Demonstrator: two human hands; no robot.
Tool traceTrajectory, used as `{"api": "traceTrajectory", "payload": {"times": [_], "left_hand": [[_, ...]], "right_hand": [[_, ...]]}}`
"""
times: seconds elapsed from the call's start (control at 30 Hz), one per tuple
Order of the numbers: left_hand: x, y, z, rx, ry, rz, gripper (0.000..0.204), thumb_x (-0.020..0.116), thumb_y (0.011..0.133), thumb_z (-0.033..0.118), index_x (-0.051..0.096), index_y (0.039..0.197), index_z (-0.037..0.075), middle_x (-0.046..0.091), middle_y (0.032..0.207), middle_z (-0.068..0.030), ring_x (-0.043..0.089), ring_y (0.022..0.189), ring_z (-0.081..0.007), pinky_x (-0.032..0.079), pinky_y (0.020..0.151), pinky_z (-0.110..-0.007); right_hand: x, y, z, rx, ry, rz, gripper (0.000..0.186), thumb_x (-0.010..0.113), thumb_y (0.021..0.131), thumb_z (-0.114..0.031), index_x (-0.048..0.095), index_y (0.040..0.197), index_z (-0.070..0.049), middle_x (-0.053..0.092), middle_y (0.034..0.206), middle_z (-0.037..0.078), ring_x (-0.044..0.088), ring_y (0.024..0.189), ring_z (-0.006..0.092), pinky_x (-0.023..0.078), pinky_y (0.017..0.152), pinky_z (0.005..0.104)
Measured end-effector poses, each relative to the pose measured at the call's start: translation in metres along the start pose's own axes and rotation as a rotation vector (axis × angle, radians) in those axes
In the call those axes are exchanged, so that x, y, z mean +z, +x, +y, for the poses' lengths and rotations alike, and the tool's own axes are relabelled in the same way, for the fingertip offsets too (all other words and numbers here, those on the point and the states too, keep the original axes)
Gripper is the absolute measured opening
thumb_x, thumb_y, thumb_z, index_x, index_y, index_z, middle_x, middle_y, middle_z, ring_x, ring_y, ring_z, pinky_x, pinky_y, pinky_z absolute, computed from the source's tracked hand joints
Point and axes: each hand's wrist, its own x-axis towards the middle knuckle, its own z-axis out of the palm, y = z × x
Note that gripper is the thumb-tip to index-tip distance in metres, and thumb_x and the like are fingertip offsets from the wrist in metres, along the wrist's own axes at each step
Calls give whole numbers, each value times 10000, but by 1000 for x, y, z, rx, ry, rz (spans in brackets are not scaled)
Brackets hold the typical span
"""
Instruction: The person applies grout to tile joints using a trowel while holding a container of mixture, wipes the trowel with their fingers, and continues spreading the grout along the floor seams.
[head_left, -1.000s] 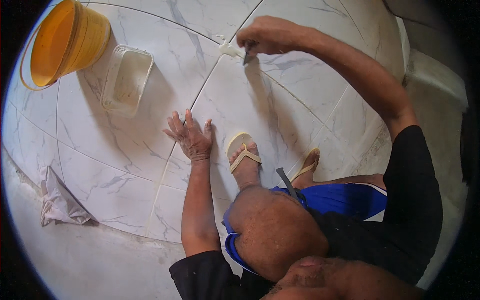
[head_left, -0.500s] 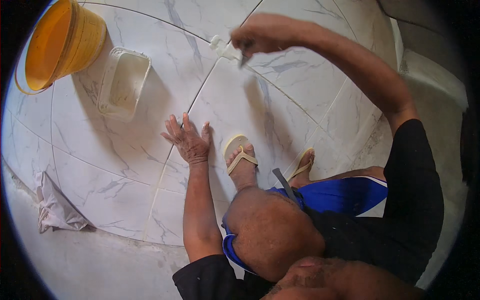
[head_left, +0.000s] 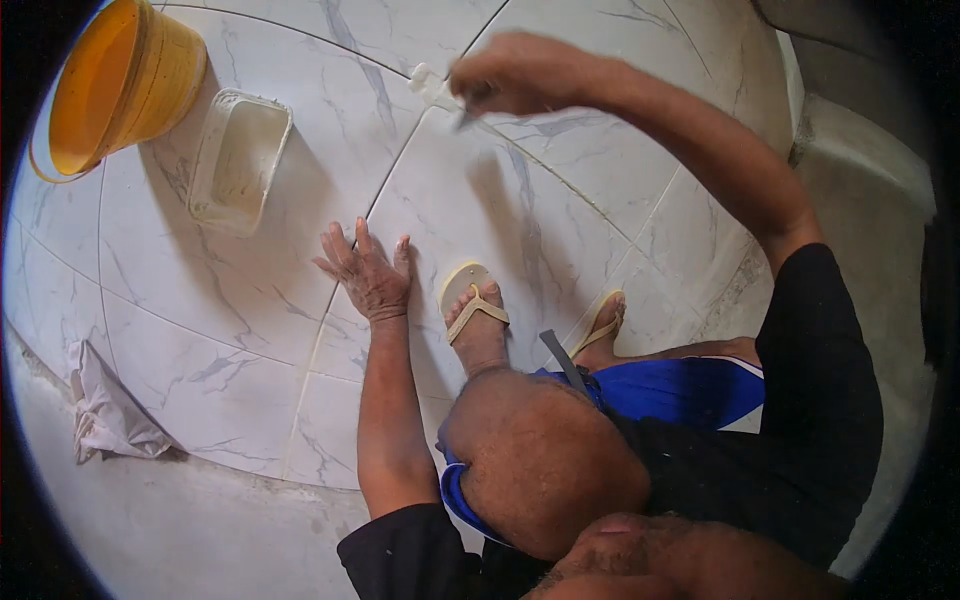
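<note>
Right hand (head_left: 520, 75) has crept up the grout joint since a second ago, fingers pinched on a thin dark tool, its tip at the white grout blob (head_left: 430, 88) near the tile corner. Left hand (head_left: 365, 272) rests spread flat on the marble-look tile (head_left: 230, 300), holding nothing. The tool is probably light and stiff (exact kind unclear), best held near its upper end.

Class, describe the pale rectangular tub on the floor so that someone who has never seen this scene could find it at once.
Start at the white marble-look tiled floor and find the big orange bucket lying tilted at its upper left. Just right of the bucket sits the rectangular tub, up and left of the left hand pressed flat on the tile. It alone is boxy, translucent white and open-topped.
</note>
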Motion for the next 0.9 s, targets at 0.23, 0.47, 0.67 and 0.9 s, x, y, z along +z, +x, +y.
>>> {"api": "traceTrajectory", "payload": {"times": [0.23,0.47,0.67,0.9], "left_hand": [[-2,3,1,5,-30,3,840,775,840,521,397,1506,175,233,1585,-142,229,1499,-417,182,1183,-734],[-2,2,3,-9,-15,-8,842,780,835,518,401,1501,170,232,1587,-135,228,1501,-411,180,1188,-727],[-2,2,1,1,-35,9,830,770,844,519,405,1500,166,226,1583,-137,236,1494,-417,187,1188,-723],[-3,3,2,0,-25,-11,845,766,842,535,390,1508,176,208,1593,-146,223,1498,-418,187,1195,-715]], "right_hand": [[37,-60,8,201,196,-157,225,781,843,-47,659,1030,-24,760,899,139,740,826,304,562,732,391],[16,0,13,136,95,-119,240,774,829,-36,654,1036,-15,767,925,148,743,858,314,550,761,418],[-5,60,-1,82,3,-126,231,760,838,-58,661,1044,-22,773,914,138,745,891,311,551,794,418],[-34,84,-12,21,5,-43,268,752,814,-128,684,1052,-23,750,922,152,725,845,324,556,741,414]]}}
